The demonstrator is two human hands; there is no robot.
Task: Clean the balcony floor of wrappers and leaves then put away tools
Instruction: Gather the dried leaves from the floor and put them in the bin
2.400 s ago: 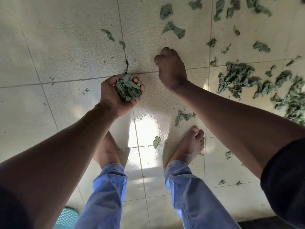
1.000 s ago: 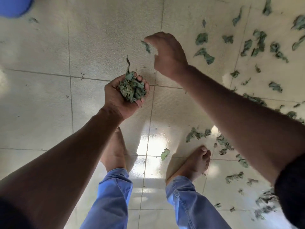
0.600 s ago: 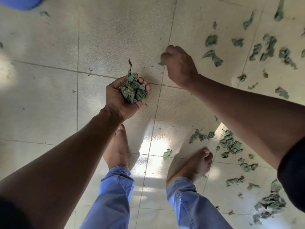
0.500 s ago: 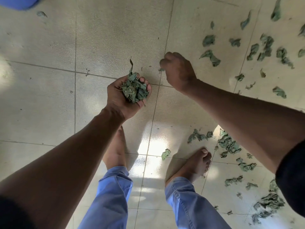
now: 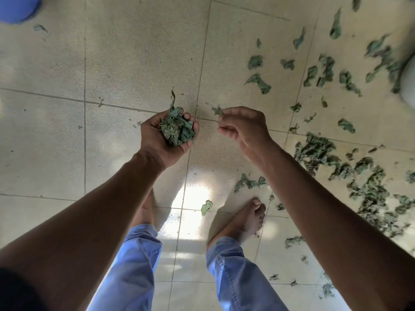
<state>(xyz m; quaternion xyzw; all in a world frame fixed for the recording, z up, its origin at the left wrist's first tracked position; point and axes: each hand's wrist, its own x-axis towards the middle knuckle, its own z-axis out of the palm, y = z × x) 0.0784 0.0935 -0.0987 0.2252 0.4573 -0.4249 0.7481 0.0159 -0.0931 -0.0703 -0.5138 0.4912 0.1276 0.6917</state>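
My left hand [image 5: 166, 140] is cupped palm up around a bunch of dry green leaves [image 5: 177, 127]. My right hand [image 5: 243, 129] hovers just to its right, pinching a single small leaf [image 5: 217, 110] between thumb and fingertips. Many more green leaves lie scattered on the beige tiled floor [image 5: 125, 52], thickest in a pile at the right [image 5: 318, 151]. One leaf [image 5: 206, 207] lies between my bare feet, and a small clump [image 5: 248, 182] sits just ahead of my right foot.
A blue round object [image 5: 16, 6] shows at the top left corner, with one leaf [image 5: 40, 28] beside it. A white blurred object [image 5: 408, 84] is at the right edge. My bare right foot [image 5: 244, 218] stands on the tiles below my hands.
My right hand has lifted from the floor with a small leaf pinched in it and come back beside the left hand. The left hand keeps its bunch of leaves.
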